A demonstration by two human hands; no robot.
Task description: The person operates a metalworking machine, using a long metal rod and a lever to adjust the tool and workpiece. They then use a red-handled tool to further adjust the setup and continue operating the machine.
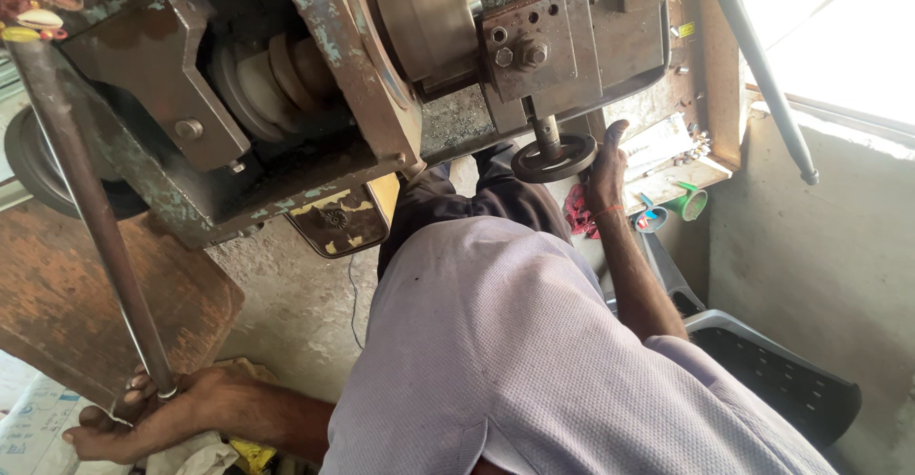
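close under the camera the left hand (129,418) is clenched round a stiff, heavy-looking steel bar (91,218), while the right hand (605,165) is curled against the lathe's (315,75) small handwheel (553,159), best gripped at the rim.

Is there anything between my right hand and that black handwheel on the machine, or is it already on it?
Nothing visible stands between them: the right hand already rests against the rim of the black handwheel. The left hand grips the long metal rod.

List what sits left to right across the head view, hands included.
Hand gripping the bar → long metal bar → stepped pulley → small handwheel → hand on the handwheel → green cup → grey rod
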